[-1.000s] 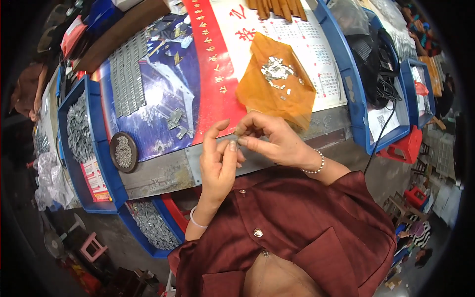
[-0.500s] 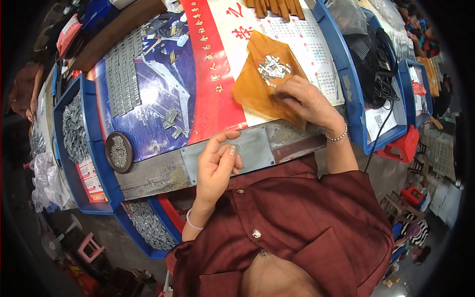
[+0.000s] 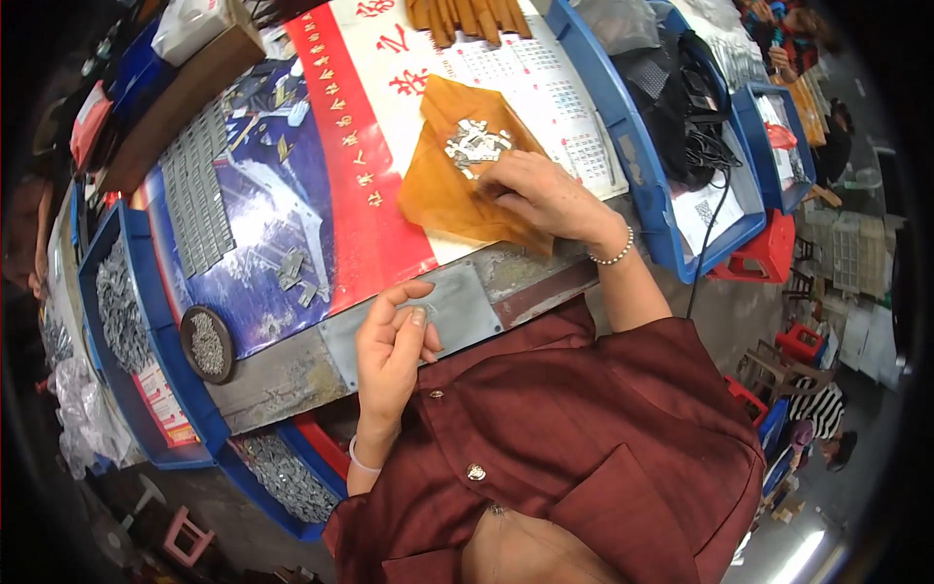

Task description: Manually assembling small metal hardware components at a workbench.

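1. The right hand [image 3: 547, 198], a beaded bracelet [image 3: 613, 251] at its wrist, is over the lower right part of an amber sheet [image 3: 428, 190], its fingers bent downward. The fingertips are hidden, so whether they grip anything cannot be told.
2. Small white and silvery pieces [image 3: 477, 142] lie in a loose pile on that sheet, just beyond the right hand's fingers.
3. The left hand [image 3: 389, 343] is near the left part of a flat grey plate [image 3: 462, 307] at the table's near edge. Its fingers curl, with the thumb beside the index finger; whether anything sits between them cannot be told.
4. The amber sheet lies on a printed poster [image 3: 377, 234].
5. Left of the left hand, a round brown dish [image 3: 227, 348] holds tiny metal parts [image 3: 205, 343].
6. Beyond the dish, flat grey pieces [image 3: 199, 195] stand in rows.
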Demonstrator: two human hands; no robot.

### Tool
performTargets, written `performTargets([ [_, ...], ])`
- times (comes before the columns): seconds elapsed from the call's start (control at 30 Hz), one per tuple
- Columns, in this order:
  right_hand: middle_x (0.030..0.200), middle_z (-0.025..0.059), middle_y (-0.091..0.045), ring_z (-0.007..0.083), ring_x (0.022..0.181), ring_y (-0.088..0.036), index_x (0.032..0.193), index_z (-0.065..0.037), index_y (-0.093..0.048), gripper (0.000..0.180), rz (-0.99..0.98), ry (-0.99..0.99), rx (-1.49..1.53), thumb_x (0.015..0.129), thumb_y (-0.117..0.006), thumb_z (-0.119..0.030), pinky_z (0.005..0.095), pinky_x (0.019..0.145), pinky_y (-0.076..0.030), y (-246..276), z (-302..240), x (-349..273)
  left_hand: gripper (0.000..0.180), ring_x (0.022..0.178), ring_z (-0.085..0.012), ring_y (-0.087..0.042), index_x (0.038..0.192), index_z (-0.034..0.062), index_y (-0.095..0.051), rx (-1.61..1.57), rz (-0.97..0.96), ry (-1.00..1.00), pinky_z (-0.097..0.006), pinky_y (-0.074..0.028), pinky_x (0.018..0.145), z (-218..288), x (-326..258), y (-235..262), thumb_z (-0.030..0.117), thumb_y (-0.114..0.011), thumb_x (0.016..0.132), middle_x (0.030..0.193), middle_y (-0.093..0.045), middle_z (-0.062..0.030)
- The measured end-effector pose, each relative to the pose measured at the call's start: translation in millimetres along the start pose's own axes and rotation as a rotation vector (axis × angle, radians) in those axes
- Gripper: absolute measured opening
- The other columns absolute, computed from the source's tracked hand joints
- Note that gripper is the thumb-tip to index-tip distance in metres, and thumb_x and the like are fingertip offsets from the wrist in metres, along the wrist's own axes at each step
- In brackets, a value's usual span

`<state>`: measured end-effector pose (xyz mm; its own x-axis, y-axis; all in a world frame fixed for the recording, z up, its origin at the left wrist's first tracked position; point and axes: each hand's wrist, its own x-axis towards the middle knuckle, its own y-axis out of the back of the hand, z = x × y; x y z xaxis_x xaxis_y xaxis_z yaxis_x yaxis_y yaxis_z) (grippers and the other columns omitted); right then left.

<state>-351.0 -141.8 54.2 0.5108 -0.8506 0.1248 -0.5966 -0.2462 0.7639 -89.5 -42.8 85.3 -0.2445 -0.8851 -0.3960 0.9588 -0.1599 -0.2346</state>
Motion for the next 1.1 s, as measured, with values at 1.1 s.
performTargets([
  [1.1,0.091,0.0119,-0.060,0.0206,0.083,-0.059,0.089,0.000,-0.060,0.010,-0.046,0.269,0.804,0.081,-0.065,0.003,0.0311,0.073,-0.048,-21.3,-80.9,12.3,0.011,0.053,-0.0035,-0.050,0.096,0.0025,-0.059,-0.421,-0.085,0.012,-0.015,-0.040,0.044,4.5,11.3,2.6,0.012,-0.055,0.094,0.067,-0.056,0.0007],
])
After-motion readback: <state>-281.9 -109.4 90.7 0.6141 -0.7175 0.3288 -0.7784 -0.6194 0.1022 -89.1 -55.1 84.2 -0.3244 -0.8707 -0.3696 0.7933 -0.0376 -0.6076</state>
